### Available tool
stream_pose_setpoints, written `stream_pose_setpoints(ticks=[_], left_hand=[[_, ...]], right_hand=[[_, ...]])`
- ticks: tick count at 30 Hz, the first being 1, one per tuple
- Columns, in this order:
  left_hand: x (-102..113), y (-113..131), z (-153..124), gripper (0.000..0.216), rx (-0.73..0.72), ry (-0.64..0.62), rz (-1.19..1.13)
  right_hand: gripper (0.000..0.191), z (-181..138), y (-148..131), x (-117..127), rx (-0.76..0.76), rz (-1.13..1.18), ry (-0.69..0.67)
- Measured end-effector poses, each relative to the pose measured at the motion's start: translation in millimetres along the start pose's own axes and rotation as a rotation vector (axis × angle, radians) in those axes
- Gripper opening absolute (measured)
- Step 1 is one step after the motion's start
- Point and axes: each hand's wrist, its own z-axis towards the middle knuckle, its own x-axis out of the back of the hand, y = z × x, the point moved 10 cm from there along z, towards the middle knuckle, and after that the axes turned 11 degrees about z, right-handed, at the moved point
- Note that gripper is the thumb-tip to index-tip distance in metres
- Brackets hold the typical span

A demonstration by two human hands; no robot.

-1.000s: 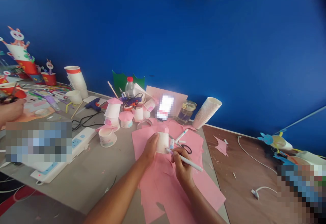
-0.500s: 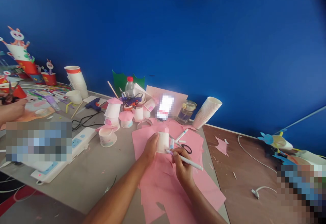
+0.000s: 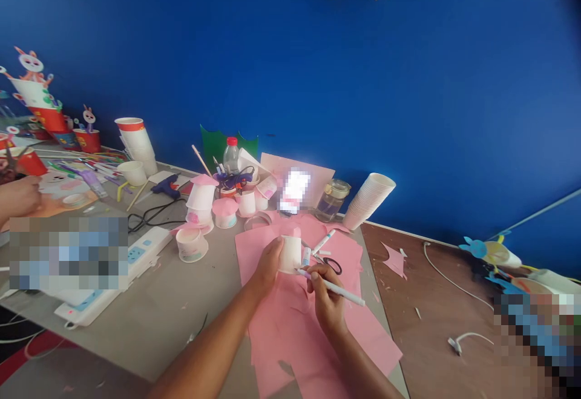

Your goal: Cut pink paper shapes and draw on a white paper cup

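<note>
My left hand [image 3: 271, 261] is closed around the left side of a white paper cup [image 3: 291, 255], which has a piece of pink paper above its upper end. In my right hand [image 3: 325, 296] is a white marker [image 3: 344, 292], gripped like a pen. Its tip points left, close to the cup's lower right edge; whether they touch I cannot tell. Pink paper sheets [image 3: 290, 326] lie under both hands. Just beyond the right hand are a second marker [image 3: 324, 241], a marker cap [image 3: 306, 257] and black-handled scissors [image 3: 334, 265], partly hidden.
A lit phone [image 3: 295, 190] leans at the back, beside a glass jar [image 3: 333, 200] and a tilted stack of paper cups [image 3: 370, 200]. Several pink-topped cups [image 3: 226, 212] stand left, near a power strip [image 3: 131, 266]. Another person's hand [image 3: 22, 196] is at far left.
My right hand and the marker have shifted slightly right and down, away from the cup. My left hand and the cup stay nearly still. The other person's hand has moved a little left.
</note>
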Motion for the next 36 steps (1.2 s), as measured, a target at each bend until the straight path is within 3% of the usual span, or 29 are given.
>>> stream_pose_setpoints(ticks=[36], left_hand=[[-5.5,6.5,-4.9,0.044,-0.002,-0.040,0.027]], right_hand=[[0.026,0.2,7.3,-1.0,0.001,-0.060,-0.023]])
